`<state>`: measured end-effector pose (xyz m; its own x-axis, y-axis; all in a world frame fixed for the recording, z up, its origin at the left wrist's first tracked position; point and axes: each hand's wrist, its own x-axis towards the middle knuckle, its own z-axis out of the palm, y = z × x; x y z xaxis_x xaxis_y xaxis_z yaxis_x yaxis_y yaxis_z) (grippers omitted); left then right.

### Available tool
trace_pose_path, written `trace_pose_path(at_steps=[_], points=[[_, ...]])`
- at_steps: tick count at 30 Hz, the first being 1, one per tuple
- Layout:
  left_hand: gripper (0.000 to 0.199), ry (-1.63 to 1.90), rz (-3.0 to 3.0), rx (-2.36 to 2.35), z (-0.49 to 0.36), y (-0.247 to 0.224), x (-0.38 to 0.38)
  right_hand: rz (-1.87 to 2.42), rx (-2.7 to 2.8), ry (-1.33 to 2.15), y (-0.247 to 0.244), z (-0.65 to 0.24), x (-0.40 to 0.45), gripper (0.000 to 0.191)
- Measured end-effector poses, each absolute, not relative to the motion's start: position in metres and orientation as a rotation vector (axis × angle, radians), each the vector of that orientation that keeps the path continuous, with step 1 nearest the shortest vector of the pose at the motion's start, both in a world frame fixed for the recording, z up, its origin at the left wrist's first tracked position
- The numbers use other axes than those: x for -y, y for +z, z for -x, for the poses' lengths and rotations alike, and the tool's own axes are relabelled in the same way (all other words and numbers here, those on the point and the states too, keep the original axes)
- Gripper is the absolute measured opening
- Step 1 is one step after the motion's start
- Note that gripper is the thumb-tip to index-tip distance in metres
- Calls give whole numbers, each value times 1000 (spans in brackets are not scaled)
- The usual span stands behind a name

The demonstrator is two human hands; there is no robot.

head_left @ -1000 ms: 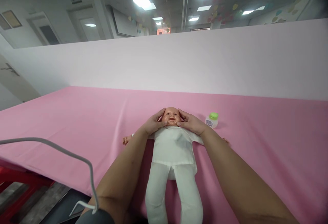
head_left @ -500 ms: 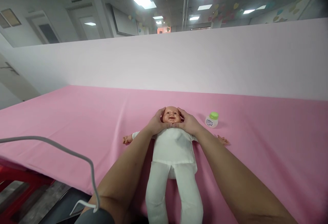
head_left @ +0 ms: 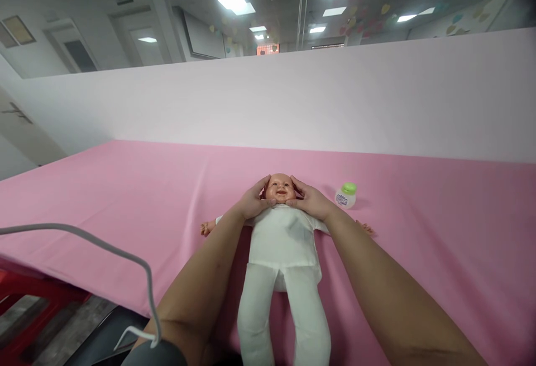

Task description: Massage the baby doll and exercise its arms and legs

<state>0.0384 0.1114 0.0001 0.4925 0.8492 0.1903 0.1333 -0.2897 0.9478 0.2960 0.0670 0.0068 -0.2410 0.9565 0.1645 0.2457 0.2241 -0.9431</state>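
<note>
A baby doll (head_left: 285,237) in a white top and white trousers lies on its back, head away from me and arms spread to the sides. My left hand (head_left: 255,200) cups the left side of the doll's head, its thumb by the chin. On the opposite side my right hand (head_left: 309,198) cups the head in the same way, fingertips up near the temple. A small gap separates the two thumbs below the doll's mouth. Parts of the doll's arms are hidden behind my forearms.
A small clear bottle with a green cap (head_left: 345,195) stands to the right of the doll's head. Pink cloth (head_left: 138,198) covers the table, with a white wall behind. A grey cable (head_left: 84,233) loops at lower left, above a red stool (head_left: 37,299).
My thumbs have slid outward from the middle of the doll's chin and are now apart. The fingers remain at the sides of the head.
</note>
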Motion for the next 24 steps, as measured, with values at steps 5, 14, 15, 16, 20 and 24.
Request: trace_pose_path(at_steps=[5, 14, 15, 16, 20, 24], points=[[101, 861, -1652, -747, -36, 3, -110, 1089, 1638, 1149, 11, -298, -65, 102], [112, 878, -1688, -793, -37, 4, -109, 1103, 1620, 1111, 15, -293, -63, 104], [115, 882, -1708, -804, -38, 3, -110, 1130, 1616, 1088, 14, -292, -64, 108], [118, 888, -1729, -817, -39, 3, -110, 1165, 1612, 1063, 14, -290, -64, 113], [120, 927, -1776, -894, -45, 2, -108, 1288, 1615, 950, 9, -284, -65, 124], [121, 960, -1782, -966, -50, 2, -104, 1314, 1638, 863, 4, -283, -69, 121]])
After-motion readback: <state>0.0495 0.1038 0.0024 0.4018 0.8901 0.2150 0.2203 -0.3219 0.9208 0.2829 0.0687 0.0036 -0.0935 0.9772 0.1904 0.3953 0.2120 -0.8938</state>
